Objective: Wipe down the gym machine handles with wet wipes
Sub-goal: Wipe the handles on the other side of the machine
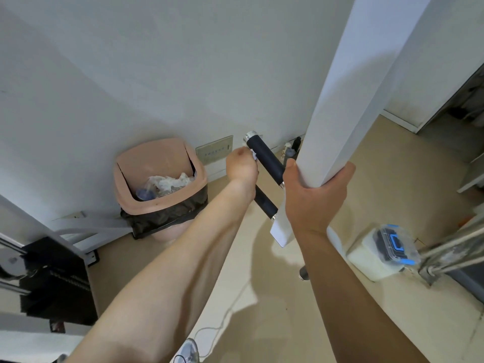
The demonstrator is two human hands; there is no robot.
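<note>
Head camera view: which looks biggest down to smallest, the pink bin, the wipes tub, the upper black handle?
As they look here:
1. Pink bin
2. Wipes tub
3. Upper black handle
The tub sits nearer the camera, so its true size against the bin is unsure.

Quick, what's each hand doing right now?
Left hand: closed on a white wipe against the upper black handle.
Right hand: gripping the white bar.

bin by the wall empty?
No, the pink bin by the wall holds crumpled white wipes and other trash inside its black liner.
</note>
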